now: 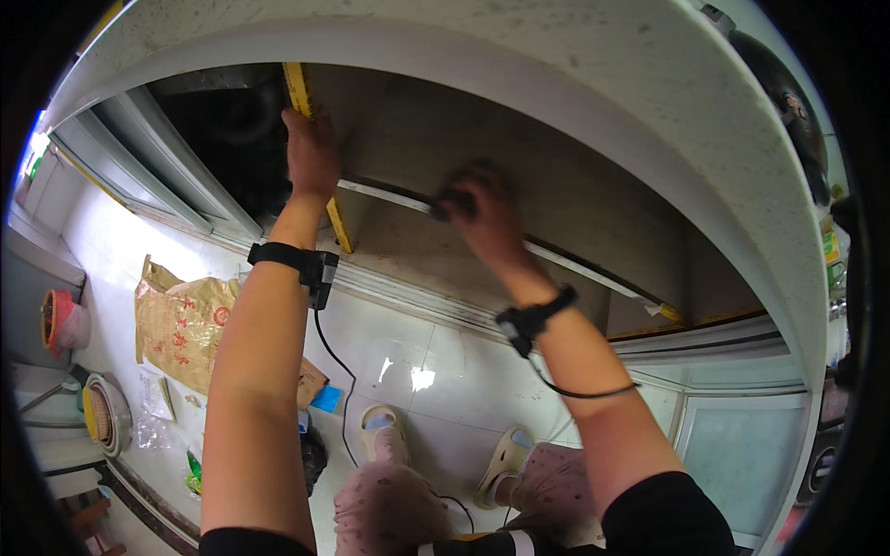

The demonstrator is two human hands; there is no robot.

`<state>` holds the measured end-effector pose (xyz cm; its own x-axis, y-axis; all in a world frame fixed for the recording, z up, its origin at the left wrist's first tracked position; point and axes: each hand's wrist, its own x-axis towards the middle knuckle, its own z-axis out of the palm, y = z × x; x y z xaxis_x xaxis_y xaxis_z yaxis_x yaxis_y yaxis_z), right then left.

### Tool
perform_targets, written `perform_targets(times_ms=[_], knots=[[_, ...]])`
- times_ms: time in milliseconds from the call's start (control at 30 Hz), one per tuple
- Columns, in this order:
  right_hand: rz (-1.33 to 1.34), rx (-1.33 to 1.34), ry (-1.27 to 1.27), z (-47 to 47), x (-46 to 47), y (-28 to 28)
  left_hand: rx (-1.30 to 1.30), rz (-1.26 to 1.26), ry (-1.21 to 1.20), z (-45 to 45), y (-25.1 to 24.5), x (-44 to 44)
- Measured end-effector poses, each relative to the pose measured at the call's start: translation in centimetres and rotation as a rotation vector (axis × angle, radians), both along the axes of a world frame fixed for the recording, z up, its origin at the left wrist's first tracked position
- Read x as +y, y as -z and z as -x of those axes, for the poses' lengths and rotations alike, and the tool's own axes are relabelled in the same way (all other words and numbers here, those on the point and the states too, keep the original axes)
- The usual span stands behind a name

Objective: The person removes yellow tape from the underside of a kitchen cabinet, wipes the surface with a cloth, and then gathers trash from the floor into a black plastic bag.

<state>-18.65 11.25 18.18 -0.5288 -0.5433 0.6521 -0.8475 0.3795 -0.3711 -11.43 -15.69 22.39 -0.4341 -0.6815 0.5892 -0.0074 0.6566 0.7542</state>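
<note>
Below a pale countertop (487,48) is an opened cabinet with a brown shelf board (570,201) inside. My left hand (313,156) is at a yellow upright strip (297,87) in the cabinet's left part, its fingers around or against it; the strip's lower end stands near the sill. My right hand (487,215), blurred, holds a dark object, perhaps a cloth or scrubber (455,201), at the shelf's white front edge (386,194). Farther right, that edge ends at a yellow piece (669,313). Both wrists wear black straps with small devices and cables.
Sliding door panels (167,160) stand at the left, above the sill track (431,299). A gold printed bag (181,326), a red-rimmed bin (66,320) and stacked basins (108,417) are on the left. Slippered feet stand on the tiles. A black pan (779,90) is at upper right.
</note>
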Motion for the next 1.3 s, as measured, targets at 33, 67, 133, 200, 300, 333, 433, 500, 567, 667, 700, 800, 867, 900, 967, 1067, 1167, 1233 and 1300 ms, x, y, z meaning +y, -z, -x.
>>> perform_targets(times_ms=[33, 67, 133, 200, 300, 333, 433, 500, 567, 667, 700, 800, 867, 900, 967, 1067, 1167, 1233, 1300], knots=[[0.021, -0.135, -0.065, -1.5, -4.0, -0.6, -0.023, 0.014, 0.009, -0.4, -0.4, 0.1], [0.023, -0.102, -0.044, -3.2, -8.0, -1.0, -0.039, 0.040, 0.014, -0.6, -0.8, 0.1], [-0.184, 0.093, 0.038, -5.1, -14.8, -1.8, -0.129, 0.011, 0.023, -1.0, -1.2, 0.0], [-0.122, 0.064, 0.249, -6.0, -18.6, -1.8, -0.119, 0.029, 0.041, -1.2, -1.5, 0.0], [-0.116, 0.167, 0.049, -4.9, -15.1, -0.7, -0.147, 0.012, 0.064, -1.3, -1.3, -0.1], [-0.175, 0.175, 0.013, -4.1, -12.0, -0.3, -0.142, 0.022, 0.066, -1.3, -1.1, -0.2], [-0.368, 0.275, 0.039, -2.1, 2.6, -0.4, -0.133, 0.060, 0.046, -1.0, -0.4, -0.3], [-0.458, 0.105, 0.158, -1.3, 13.3, -1.5, -0.095, 0.091, 0.011, -0.7, 0.2, -0.3], [-0.637, -0.040, 0.424, -1.4, 21.7, -2.7, -0.069, 0.132, -0.018, -0.4, 1.0, -0.5], [-0.678, 0.095, 0.528, -1.6, 25.1, -3.0, -0.015, 0.197, -0.048, 0.1, 2.1, -0.9], [-0.747, 0.053, 0.649, -2.0, 23.5, -2.7, -0.007, 0.205, -0.052, 0.3, 2.4, -1.1], [-0.584, 0.115, 0.405, -2.0, 13.1, -1.0, 0.030, 0.325, -0.109, 0.6, 2.8, -1.4], [-0.394, 0.298, 0.287, -2.9, 5.4, 0.0, -0.018, 0.201, -0.086, 0.5, 2.7, -1.5], [-0.365, 0.222, 0.288, -3.0, 2.3, 0.5, -0.054, 0.173, -0.073, 0.4, 2.6, -1.6], [-0.322, 0.163, 0.230, -2.5, 0.0, 0.8, -0.098, 0.211, -0.080, 0.1, 2.5, -1.7], [-0.377, 0.069, 0.161, -0.8, 5.9, -0.2, -0.106, 0.252, -0.074, -0.1, 2.7, -2.0], [-0.445, -0.037, 0.426, 1.3, 19.9, -2.4, -0.088, 0.202, -0.069, 0.2, 3.1, -2.3], [-0.667, 0.000, 0.496, 1.8, 30.0, -4.0, -0.092, 0.208, -0.094, 0.4, 3.5, -2.6], [-0.732, -0.319, 0.792, 2.4, 36.5, -3.5, -0.081, 0.209, -0.110, 0.6, 3.8, -2.7]])
